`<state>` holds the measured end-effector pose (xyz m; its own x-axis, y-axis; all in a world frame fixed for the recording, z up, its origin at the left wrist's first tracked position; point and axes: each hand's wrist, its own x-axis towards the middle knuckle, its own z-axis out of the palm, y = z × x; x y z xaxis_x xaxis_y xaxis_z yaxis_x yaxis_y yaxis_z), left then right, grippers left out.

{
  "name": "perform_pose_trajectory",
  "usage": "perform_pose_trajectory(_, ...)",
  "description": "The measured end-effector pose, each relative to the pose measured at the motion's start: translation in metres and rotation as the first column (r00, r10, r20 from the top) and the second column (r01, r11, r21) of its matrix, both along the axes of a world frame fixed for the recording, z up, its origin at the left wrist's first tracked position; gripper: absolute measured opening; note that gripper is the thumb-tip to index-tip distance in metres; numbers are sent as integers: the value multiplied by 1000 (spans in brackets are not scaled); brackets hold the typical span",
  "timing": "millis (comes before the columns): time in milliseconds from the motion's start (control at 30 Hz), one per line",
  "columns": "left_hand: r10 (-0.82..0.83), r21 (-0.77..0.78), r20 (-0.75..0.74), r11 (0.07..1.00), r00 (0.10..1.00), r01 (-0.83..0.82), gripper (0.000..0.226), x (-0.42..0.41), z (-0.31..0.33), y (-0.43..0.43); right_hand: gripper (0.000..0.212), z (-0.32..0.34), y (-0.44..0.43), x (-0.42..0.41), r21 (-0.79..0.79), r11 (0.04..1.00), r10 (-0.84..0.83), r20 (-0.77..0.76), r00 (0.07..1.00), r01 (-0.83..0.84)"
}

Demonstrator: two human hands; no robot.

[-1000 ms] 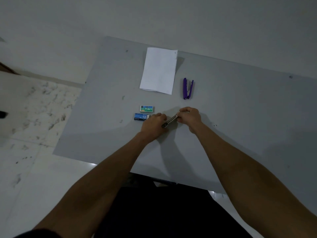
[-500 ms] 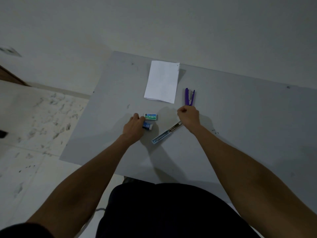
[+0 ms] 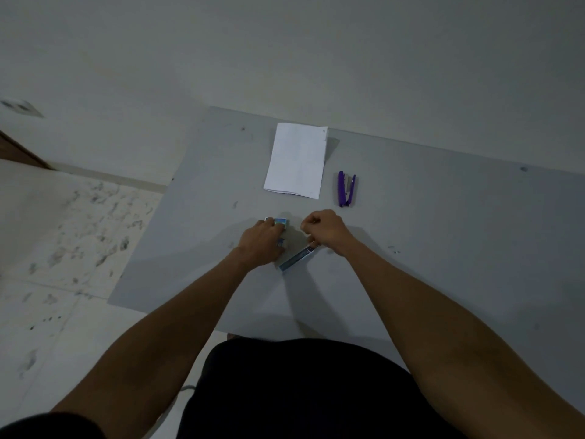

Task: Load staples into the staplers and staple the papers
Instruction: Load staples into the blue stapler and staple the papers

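Observation:
A stack of white papers (image 3: 297, 161) lies at the far side of the grey table (image 3: 443, 248). To its right a purple stapler (image 3: 346, 189) rests on its side. A light blue stapler (image 3: 296, 258), swung out long, lies flat in front of me. My right hand (image 3: 327, 231) is closed in a fist over its far end. My left hand (image 3: 261, 240) lies over two small staple boxes. Its fingertips grip the upper staple box (image 3: 281, 222), while the lower staple box (image 3: 281, 243) shows only a sliver beside the palm.
The table's left edge (image 3: 148, 242) drops to a stained tiled floor (image 3: 63, 248). A plain wall (image 3: 316, 58) stands right behind the table. My dark-clothed lap (image 3: 300, 391) is against the near edge.
My left hand let go of the light blue stapler, moved left onto the staple boxes, then reached the upper box. The stapler now lies stretched out on the table.

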<state>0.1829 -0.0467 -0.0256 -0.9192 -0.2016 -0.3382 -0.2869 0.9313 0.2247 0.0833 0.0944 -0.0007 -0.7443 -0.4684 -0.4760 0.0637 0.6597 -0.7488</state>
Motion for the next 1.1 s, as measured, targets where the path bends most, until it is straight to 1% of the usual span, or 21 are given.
perform_pose_trajectory(33, -23, -15, 21, 1000, 1000, 23, 53, 3, -3, -1, 10, 0, 1, -1, -2, 1000, -9, 7, 1000, 9)
perform_pose_trajectory(100, -49, -58, 52, 997, 997, 52, 50, 7, -7, -6, 12, 1, 3, -4, -7, 1000, -20, 21, 1000, 21)
perform_pose_trajectory(200, -16, -79, 49, 997, 999, 19, 43, 9, -11, -12, 14, 1, 5, -6, -5, 1000, -16, 28, 999, 16)
perform_pose_trajectory(300, 38, 7, -51, 999, 998, -37, 38, -2, 1, -11, 13, 2, 3, -8, -12, 1000, -17, 31, 999, 17)
perform_pose_trajectory(400, 48, 129, -183, 991, 982, -24, 32, -21, 19, -6, 15, 6, -1, -9, -58, 998, -32, 65, 997, 36)
perform_pose_trajectory(500, 93, 254, -275, 967, 957, -21, 35, -38, 32, -4, 22, 10, -4, -14, -120, 989, -78, 87, 993, 88)
perform_pose_trajectory(567, 183, 344, -330, 937, 926, -63, 38, -45, 36, -3, 24, 13, -3, -20, -182, 972, -126, 123, 984, 147)
perform_pose_trajectory(600, 269, 405, -340, 906, 901, -118, 40, -48, 37, -3, 24, 16, -1, -23, -210, 961, -148, 152, 977, 179)
perform_pose_trajectory(633, 381, 484, -322, 853, 867, -195, 41, -50, 37, -3, 24, 18, 1, -26, -233, 951, -165, 182, 969, 206)
perform_pose_trajectory(667, 494, 573, -267, 772, 828, -276, 41, -53, 37, -2, 24, 21, 3, -28, -251, 940, -179, 212, 961, 230)
perform_pose_trajectory(700, 585, 661, -189, 670, 789, -338, 39, -55, 37, -2, 22, 23, 4, -30, -266, 930, -191, 240, 952, 253)
perform_pose_trajectory(767, 688, 804, -29, 447, 725, -392, 33, -61, 37, -1, 16, 26, 6, -32, -296, 908, -214, 277, 937, 295)
perform_pose_trajectory(800, 720, 848, 26, 351, 694, -396, 30, -63, 37, -1, 14, 26, 7, -33, -312, 896, -225, 292, 930, 315)
perform_pose_trajectory(833, 741, 880, 63, 275, 669, -388, 26, -66, 38, -1, 15, 27, 8, -36, -325, 885, -236, 304, 923, 333)
perform_pose_trajectory(867, 754, 900, 90, 218, 651, -376, 22, -69, 39, 0, 16, 27, 8, -38, -333, 877, -242, 317, 917, 346)
perform_pose_trajectory(900, 758, 915, 112, 173, 642, -364, 19, -71, 40, 1, 16, 28, 9, -40, -338, 870, -247, 329, 911, 358)
perform_pose_trajectory(967, 754, 929, 139, 125, 642, -348, 14, -75, 41, 3, 15, 30, 11, -45, -348, 853, -261, 359, 896, 388)
perform_pose_trajectory(1100, 742, 932, 181, 80, 646, -353, 9, -82, 42, 5, 7, 32, 13, -52, -371, 826, -269, 401, 876, 424)
